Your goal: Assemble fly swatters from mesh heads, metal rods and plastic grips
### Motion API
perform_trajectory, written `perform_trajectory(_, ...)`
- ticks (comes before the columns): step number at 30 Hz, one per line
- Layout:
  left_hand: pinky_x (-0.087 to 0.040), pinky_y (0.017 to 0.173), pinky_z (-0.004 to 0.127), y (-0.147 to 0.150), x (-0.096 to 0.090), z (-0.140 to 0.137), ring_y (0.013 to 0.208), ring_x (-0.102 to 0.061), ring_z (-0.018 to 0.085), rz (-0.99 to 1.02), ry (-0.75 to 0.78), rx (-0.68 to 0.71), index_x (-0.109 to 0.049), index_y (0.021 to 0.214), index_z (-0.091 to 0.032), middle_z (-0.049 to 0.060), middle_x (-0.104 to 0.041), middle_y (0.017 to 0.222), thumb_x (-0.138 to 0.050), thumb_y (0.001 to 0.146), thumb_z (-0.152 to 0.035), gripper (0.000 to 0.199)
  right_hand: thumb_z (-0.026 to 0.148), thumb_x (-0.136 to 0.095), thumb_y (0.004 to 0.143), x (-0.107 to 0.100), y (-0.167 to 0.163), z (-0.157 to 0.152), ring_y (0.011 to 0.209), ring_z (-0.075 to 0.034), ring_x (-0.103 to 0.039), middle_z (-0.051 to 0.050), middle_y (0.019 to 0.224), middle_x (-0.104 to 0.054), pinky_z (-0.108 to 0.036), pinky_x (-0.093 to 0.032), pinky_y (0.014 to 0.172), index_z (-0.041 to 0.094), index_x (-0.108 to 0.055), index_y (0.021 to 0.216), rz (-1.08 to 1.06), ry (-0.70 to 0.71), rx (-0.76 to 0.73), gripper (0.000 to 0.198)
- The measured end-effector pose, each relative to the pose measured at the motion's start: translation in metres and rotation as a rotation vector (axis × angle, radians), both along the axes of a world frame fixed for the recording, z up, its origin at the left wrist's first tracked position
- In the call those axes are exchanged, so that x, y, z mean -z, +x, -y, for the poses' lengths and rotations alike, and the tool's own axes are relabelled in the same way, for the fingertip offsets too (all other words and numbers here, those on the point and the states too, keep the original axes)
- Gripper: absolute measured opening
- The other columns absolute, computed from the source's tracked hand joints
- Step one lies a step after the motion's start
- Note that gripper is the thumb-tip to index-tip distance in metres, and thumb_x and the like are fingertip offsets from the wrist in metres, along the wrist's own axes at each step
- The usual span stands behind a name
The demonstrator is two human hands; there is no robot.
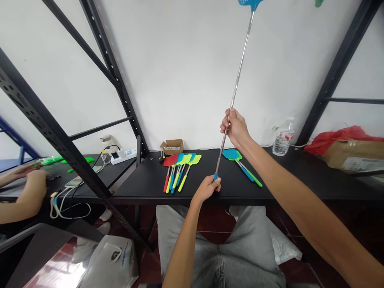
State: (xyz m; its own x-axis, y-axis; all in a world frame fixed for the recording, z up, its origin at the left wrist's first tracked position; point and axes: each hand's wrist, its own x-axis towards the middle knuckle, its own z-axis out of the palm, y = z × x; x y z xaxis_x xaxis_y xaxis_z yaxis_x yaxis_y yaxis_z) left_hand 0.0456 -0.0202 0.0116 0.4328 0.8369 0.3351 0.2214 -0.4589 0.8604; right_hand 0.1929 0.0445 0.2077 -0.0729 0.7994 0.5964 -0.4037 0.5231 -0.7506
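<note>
A fly swatter [241,64] with a long metal telescopic rod stands tilted in front of me, its blue head cut off by the top edge of the view. My left hand [207,188] is wrapped round its blue handle, just above the table's front edge. Higher up, my right hand [235,126] grips the metal rod. Left of my hands, several short fly swatters [180,170] in red, yellow and blue lie in an overlapping row. Behind the rod, to the right, a blue and a green fly swatter [244,168] lie together.
The black table [138,186] stands against a white wall. On it are a small open cardboard box [172,147], a water bottle [283,138] and a larger carton [354,154] with red plastic. Black shelf posts [120,88] frame both sides. A person's arms [27,192] rest at the left.
</note>
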Motion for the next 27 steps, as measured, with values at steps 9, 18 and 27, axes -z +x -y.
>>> perform_trajectory(9,-0.035,0.065,0.025,0.0,0.001,-0.002,0.06,-0.046,0.012,0.015,-0.001,-0.005,-0.051,0.06,-0.016,0.001,-0.053,0.061,-0.038,0.095,-0.049,0.05,0.067,-0.054,0.083,0.035,-0.017,0.008,0.049,-0.009,-0.046,0.007,0.056,-0.043,-0.019,-0.041,0.045,0.025,-0.045,0.083,-0.023,-0.008,-0.014,0.044)
perform_trajectory(18,-0.034,0.065,0.025,0.0,-0.001,0.0,0.06,-0.046,0.012,0.032,-0.016,-0.008,-0.05,0.06,-0.016,0.001,-0.052,0.06,-0.039,0.095,-0.049,0.049,0.064,-0.052,0.086,0.035,-0.022,0.01,0.046,-0.008,-0.042,0.008,0.054,-0.039,-0.018,-0.039,0.044,0.024,-0.045,0.083,-0.056,0.032,-0.054,0.041)
perform_trajectory(27,-0.035,0.063,0.026,0.0,0.004,-0.005,0.056,-0.045,0.012,0.091,-0.045,-0.078,-0.047,0.061,-0.017,0.001,-0.052,0.058,-0.04,0.094,-0.049,0.046,0.061,-0.047,0.089,0.125,-0.048,0.022,0.046,-0.009,-0.044,0.006,0.055,-0.045,-0.019,-0.037,0.042,0.023,-0.048,0.08,0.087,-0.122,0.007,0.04)
